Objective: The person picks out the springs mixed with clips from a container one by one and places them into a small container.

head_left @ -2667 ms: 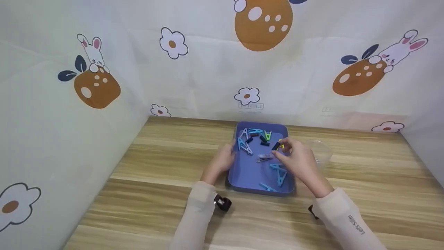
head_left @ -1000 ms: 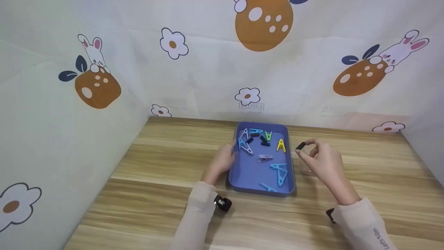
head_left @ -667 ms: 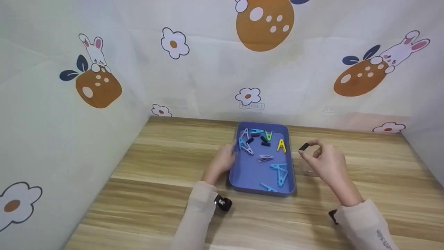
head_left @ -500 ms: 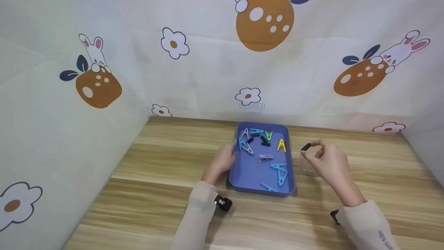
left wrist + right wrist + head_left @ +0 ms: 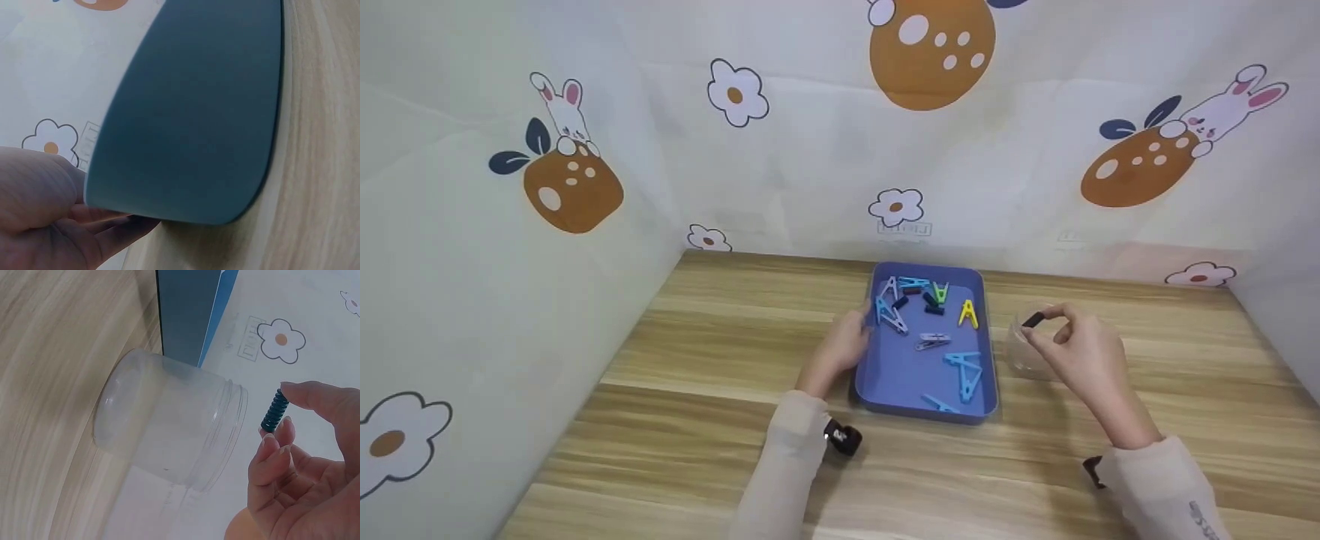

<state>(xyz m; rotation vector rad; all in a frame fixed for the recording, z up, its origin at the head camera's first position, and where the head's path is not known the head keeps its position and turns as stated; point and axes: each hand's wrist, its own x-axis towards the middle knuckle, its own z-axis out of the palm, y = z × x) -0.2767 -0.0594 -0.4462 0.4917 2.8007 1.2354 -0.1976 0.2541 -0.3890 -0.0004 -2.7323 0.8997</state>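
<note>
Between thumb and fingertips, my right hand (image 5: 1084, 352) pinches a small dark coil spring (image 5: 275, 412). The spring is tilted and close to the mouth of a clear plastic jar (image 5: 163, 419), which stands upright to the right of the tray; my hand partly hides the jar in the head view. My left hand (image 5: 840, 345) holds the left wall of the blue tray (image 5: 896, 375), its fingertips hidden behind the wall in the left wrist view. Inside the tray lie a yellow clothespin (image 5: 968, 315), a green clothespin (image 5: 940, 292), blue clothespins (image 5: 964, 375) and several dark pieces (image 5: 934, 310).
Grey-purple clothespins (image 5: 934, 341) also lie in the tray. Everything stands on a wood-grain table (image 5: 720, 330). A printed cloth wall (image 5: 802, 172) rises behind it and at both sides.
My right hand has carried the spring from above the tray rightward to the jar's mouth, uncovering the yellow clothespin. Lately it has shifted only slightly right. My left hand has stayed at the tray.
</note>
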